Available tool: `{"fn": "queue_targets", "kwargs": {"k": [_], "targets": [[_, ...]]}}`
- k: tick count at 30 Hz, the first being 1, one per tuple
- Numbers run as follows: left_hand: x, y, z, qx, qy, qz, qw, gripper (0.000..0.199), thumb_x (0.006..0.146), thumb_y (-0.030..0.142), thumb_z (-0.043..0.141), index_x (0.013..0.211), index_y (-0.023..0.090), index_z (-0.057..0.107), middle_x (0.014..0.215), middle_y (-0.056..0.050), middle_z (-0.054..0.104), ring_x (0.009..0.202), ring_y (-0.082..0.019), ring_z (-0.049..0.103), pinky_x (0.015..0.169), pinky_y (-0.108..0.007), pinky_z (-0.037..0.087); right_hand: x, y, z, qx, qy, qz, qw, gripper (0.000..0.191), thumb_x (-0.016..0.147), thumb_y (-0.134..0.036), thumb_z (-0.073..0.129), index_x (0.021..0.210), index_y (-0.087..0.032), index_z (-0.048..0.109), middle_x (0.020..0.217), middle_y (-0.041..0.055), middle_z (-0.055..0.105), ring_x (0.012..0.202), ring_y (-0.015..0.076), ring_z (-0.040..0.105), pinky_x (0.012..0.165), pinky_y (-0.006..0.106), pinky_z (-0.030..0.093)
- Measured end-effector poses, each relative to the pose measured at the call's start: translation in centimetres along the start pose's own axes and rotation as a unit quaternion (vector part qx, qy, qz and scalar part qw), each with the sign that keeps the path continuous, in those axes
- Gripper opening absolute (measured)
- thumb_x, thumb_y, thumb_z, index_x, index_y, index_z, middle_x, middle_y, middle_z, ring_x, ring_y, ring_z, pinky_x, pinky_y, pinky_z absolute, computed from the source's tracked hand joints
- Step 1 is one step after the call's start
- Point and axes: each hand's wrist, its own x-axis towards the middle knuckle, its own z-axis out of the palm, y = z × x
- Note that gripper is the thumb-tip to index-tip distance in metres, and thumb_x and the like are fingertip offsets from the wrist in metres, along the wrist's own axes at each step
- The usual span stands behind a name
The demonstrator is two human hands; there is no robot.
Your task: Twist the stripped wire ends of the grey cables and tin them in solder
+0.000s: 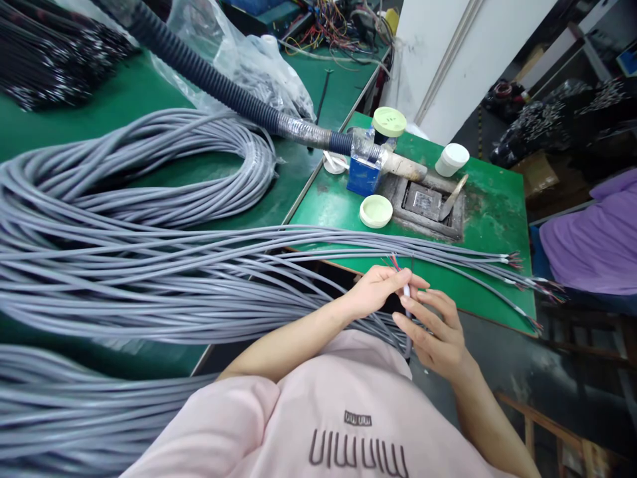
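Pinching one grey plastic-sheathed cable with a white end sleeve [407, 291] is the left hand [374, 292], just in front of the green rectangular table [490, 199]. The right hand [435, 328] is bending its parted fingers against the sheath; whether it is gripping, I cannot tell. Thin coloured cores [395, 261] are fanning from the tip. Arranging these cores is seemingly the current step; the next move is probably calling for steady support and separated cores. Outward, grey round cables [149, 309] are overlapping beyond counting. Also showing: one white cup [452, 160], two pale-green round plastic containers [375, 211], one blue block [363, 177], one black corrugated hose [199, 74].
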Motion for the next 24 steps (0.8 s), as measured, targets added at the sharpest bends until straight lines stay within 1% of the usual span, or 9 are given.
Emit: {"fn": "queue_targets", "kwargs": {"k": [6, 9, 13, 17, 21, 24], "targets": [[0.3, -0.8, -0.1, -0.018, 0.003, -0.009, 1.0, 0.05, 0.079, 0.059, 0.066, 0.092, 0.012, 0.078, 0.081, -0.009, 0.074, 0.073, -0.016, 0.065, 0.077, -0.027, 0.047, -0.2, 0.0, 0.2, 0.012, 0.004, 0.004, 1.0, 0.041, 0.084, -0.009, 0.054, 0.12, -0.026, 0.066, 0.12, 0.0061, 0.069, 0.124, 0.0253, 0.052, 0.101, 0.048, 0.048], [0.3, -0.9, -0.1, -0.021, 0.003, -0.008, 1.0, 0.049, 0.08, 0.058, 0.066, 0.092, 0.012, 0.078, 0.08, -0.009, 0.074, 0.072, -0.015, 0.064, 0.076, -0.026, 0.047, -0.4, -0.1, 0.2, 0.017, 0.007, 0.012, 1.0, 0.04, 0.086, -0.011, 0.053, 0.12, -0.027, 0.066, 0.121, 0.0054, 0.069, 0.124, 0.0251, 0.052, 0.101, 0.048, 0.048], [0.3, -0.7, 0.0, 0.005, 0.01, -0.006, 1.0, 0.051, 0.079, 0.06, 0.065, 0.092, 0.012, 0.078, 0.081, -0.009, 0.074, 0.072, -0.015, 0.063, 0.077, -0.027, 0.047, -0.7, 0.0, 0.4, 0.023, 0.009, 0.022, 0.999, 0.041, 0.086, -0.012, 0.053, 0.12, -0.03, 0.065, 0.122, 0.0044, 0.068, 0.125, 0.0251, 0.052, 0.1, 0.049, 0.049], [0.3, -0.4, -0.1, 0.03, 0.018, 0.004, 0.999, 0.051, 0.077, 0.059, 0.067, 0.093, 0.012, 0.077, 0.081, -0.008, 0.073, 0.072, -0.014, 0.062, 0.075, -0.026, 0.047, -1.3, 0.2, 0.6, 0.035, 0.022, 0.026, 0.999, 0.044, 0.085, -0.009, 0.052, 0.123, -0.028, 0.064, 0.124, 0.0065, 0.067, 0.124, 0.0263, 0.053, 0.099, 0.05, 0.05], [0.3, -0.4, -0.1, 0.027, 0.043, 0.005, 0.999, 0.049, 0.075, 0.057, 0.07, 0.093, 0.012, 0.077, 0.071, -0.005, 0.069, 0.066, -0.011, 0.058, 0.07, -0.024, 0.046, -1.8, 0.2, 1.0, 0.066, 0.026, 0.047, 0.996, 0.045, 0.086, -0.012, 0.055, 0.126, -0.031, 0.061, 0.128, 0.0056, 0.064, 0.124, 0.0272, 0.055, 0.097, 0.051, 0.052], [0.5, -0.4, 0.1, 0.026, 0.084, 0.02, 0.996, 0.041, 0.071, 0.052, 0.076, 0.079, 0.012, 0.076, 0.068, -0.004, 0.068, 0.065, -0.011, 0.058, 0.069, -0.024, 0.046, -1.8, 0.0, 1.4, 0.103, 0.044, 0.07, 0.991, 0.047, 0.086, -0.012, 0.057, 0.129, -0.031, 0.059, 0.128, 0.0067, 0.063, 0.122, 0.0282, 0.057, 0.093, 0.051, 0.054]]}}
